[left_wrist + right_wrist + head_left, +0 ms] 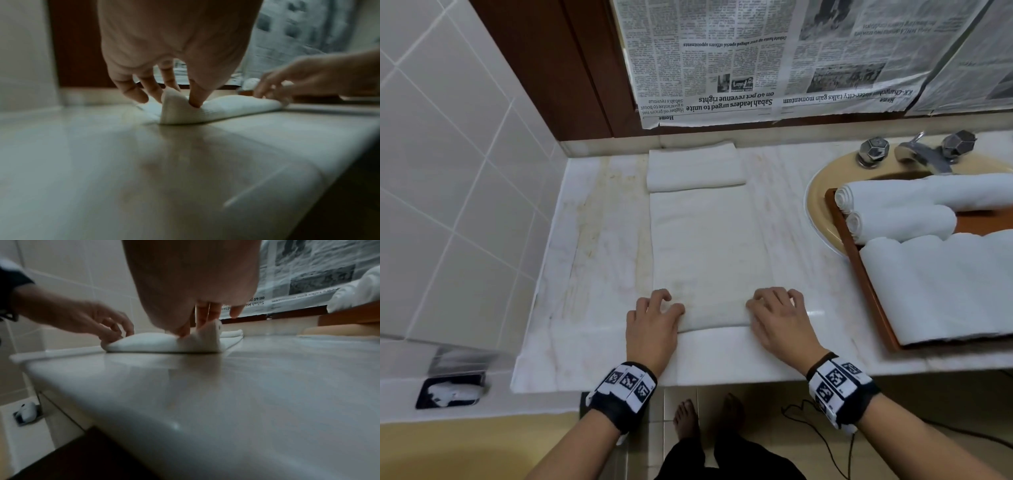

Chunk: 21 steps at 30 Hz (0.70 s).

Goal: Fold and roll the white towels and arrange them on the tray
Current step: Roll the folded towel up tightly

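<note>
White towel (709, 253) flat on counter, left hand (652, 320), right hand (779, 317) pinching its near corners

Both hands (164, 68) (292, 84) on the towel's (216, 110) rolled edge — countertop (144, 170) beneath.

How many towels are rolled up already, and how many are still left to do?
Done: two rolled towels lie on the wooden tray, beside a bigger white towel there. In hand: the left hand and right hand pinch the near end of the long towel on the counter, starting its roll. Left: finishing that roll, then the folded towel by the wall.
</note>
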### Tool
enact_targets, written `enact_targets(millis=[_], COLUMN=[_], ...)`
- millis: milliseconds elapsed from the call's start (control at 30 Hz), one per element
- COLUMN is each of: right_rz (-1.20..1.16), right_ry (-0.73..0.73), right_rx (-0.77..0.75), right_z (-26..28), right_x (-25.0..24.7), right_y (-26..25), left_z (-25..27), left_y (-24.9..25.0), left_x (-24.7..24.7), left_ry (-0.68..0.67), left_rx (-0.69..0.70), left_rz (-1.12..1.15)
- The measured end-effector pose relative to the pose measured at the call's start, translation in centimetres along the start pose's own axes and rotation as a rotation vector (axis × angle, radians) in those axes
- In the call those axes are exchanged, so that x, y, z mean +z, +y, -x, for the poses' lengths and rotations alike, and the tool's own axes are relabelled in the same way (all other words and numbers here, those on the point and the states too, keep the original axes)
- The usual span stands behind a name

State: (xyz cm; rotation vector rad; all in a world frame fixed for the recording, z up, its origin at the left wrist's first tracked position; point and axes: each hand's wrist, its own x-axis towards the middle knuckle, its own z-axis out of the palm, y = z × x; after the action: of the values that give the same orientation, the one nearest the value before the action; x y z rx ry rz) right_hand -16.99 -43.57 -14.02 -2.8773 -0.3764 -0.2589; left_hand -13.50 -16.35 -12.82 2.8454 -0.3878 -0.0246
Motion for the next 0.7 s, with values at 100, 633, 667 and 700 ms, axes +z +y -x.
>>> enact_targets(millis=[100,633,667,700], right_rz=[0.022,-0.155,-0.084,-0.038], right_ry=[-0.081,-0.093,-0.053,-0.029], right_rx=[-0.029,0.094,0.077,0.067], right_z=[0.1,-2.4,-2.4,-2.4], right_x=[-0.3,-0.5,-0.5,-0.7], right_y=[-0.1,2.3,2.0,1.7], left_z=[0.3,-3.1,-3.2,-3.3], left_y=[0.8,-1.2,-1.1,-1.1], left_x=[-0.6,-2.2,-2.0,-1.7], left_ry=[0.01,-0.192,-0.163,-0.112], left_rx=[0.048,-0.238,-0.22,-0.177], left_rz=[-0.1,0.484,0.425,0.336])
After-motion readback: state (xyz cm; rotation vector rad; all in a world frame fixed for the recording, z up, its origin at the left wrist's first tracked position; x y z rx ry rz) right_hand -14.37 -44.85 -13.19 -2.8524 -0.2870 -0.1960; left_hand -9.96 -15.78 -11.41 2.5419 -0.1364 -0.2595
